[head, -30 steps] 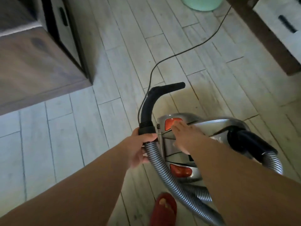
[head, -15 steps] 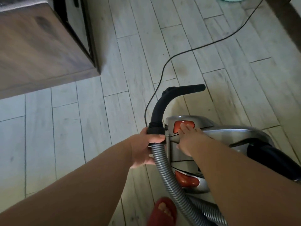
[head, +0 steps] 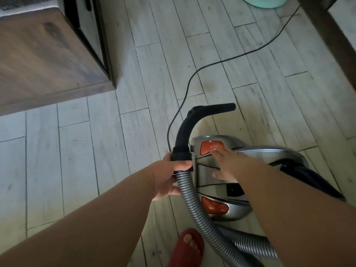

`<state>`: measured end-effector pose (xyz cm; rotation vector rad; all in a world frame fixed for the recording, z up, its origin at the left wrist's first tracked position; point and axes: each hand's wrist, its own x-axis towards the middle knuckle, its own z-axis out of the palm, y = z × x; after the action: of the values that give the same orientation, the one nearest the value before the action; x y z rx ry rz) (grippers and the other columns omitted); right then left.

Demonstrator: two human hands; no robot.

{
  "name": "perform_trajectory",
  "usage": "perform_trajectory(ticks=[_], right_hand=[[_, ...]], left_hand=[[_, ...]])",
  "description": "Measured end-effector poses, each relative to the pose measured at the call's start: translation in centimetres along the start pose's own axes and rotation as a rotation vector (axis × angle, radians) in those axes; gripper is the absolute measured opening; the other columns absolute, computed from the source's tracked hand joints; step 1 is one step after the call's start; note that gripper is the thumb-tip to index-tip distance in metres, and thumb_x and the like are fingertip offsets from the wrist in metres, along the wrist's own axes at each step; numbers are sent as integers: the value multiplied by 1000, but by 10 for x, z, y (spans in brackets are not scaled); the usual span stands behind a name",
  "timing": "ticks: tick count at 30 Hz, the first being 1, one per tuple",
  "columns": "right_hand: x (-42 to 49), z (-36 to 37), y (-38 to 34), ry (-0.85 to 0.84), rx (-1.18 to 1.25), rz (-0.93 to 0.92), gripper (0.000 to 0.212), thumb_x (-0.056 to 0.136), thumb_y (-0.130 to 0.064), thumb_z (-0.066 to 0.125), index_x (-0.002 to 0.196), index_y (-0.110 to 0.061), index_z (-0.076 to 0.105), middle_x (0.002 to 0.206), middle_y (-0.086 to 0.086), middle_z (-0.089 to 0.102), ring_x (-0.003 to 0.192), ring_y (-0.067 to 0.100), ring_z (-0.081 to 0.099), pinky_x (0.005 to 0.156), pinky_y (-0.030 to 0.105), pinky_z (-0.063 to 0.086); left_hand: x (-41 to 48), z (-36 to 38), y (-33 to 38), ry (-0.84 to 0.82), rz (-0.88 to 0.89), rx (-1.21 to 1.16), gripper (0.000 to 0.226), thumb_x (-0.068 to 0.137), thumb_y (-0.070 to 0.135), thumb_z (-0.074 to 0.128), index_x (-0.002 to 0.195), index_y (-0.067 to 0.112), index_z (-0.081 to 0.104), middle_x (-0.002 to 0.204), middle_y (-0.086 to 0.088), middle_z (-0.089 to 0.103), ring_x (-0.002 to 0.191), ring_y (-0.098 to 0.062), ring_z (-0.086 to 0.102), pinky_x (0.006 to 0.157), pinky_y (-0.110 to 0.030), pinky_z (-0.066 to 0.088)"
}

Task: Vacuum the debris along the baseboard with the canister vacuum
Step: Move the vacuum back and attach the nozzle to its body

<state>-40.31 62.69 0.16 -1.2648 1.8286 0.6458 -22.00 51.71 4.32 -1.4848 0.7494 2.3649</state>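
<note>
A silver canister vacuum (head: 208,172) with two orange buttons sits on the pale plank floor at the lower middle. My left hand (head: 167,176) grips the black collar where the grey ribbed hose (head: 194,207) meets the curved black handle tube (head: 194,120). My right hand (head: 226,164) lies on top of the canister, its straight fingertips pressing the upper orange button (head: 207,146). The hose loops down behind my right forearm and back toward the canister's far end.
A black power cord (head: 221,61) runs from the vacuum across the floor to the upper right. A dark wooden cabinet (head: 48,58) fills the upper left. A teal bin (head: 265,1) and dark furniture (head: 325,35) stand at the top right. My red slipper (head: 187,247) is below the hose.
My right fingertips have stayed on the upper orange button throughout. The view has shifted slightly, so the vacuum sits a little lower and further right than a second ago; both hands keep their places on it.
</note>
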Motion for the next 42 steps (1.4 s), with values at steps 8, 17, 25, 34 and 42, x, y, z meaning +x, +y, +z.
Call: perform_trajectory(ticks=[8, 17, 25, 34, 42], right_hand=[[-41, 18, 18, 10, -28, 101, 97, 80, -63, 64, 154, -26, 14, 158, 10, 16, 144, 33, 20, 114, 47, 27], [-42, 28, 21, 23, -125, 142, 59, 90, -24, 62, 141, -20, 33, 131, 9, 48, 120, 29, 46, 99, 43, 39], [-32, 22, 15, -27, -162, 184, 50, 88, -13, 60, 133, -16, 38, 118, 9, 54, 110, 28, 54, 88, 39, 42], [-34, 9, -10, -154, -126, 216, 57, 86, -3, 59, 137, -12, 35, 120, 11, 52, 111, 28, 53, 93, 41, 46], [-21, 3, -76, -155, 18, 255, 47, 95, -17, 55, 139, -13, 38, 125, 13, 54, 116, 31, 55, 97, 42, 46]], left_hand=[[-13, 6, -8, 25, 16, -2, 51, 86, 4, 66, 129, 24, 47, 118, -14, 60, 106, -30, 60, 86, -56, 51], [-18, 2, -18, 10, -4, -32, 46, 85, 4, 66, 123, 25, 51, 120, -14, 60, 106, -29, 60, 84, -56, 52], [-15, -10, -19, 3, -18, -50, 47, 85, 4, 67, 124, 25, 50, 119, -16, 59, 104, -33, 61, 86, -57, 51], [-24, -23, -19, -4, -27, -41, 55, 84, 5, 67, 130, 25, 46, 118, -16, 59, 106, -34, 61, 87, -57, 52], [-54, -76, -12, 9, -16, 18, 58, 83, 6, 68, 131, 28, 45, 115, -15, 60, 104, -32, 62, 89, -55, 51]])
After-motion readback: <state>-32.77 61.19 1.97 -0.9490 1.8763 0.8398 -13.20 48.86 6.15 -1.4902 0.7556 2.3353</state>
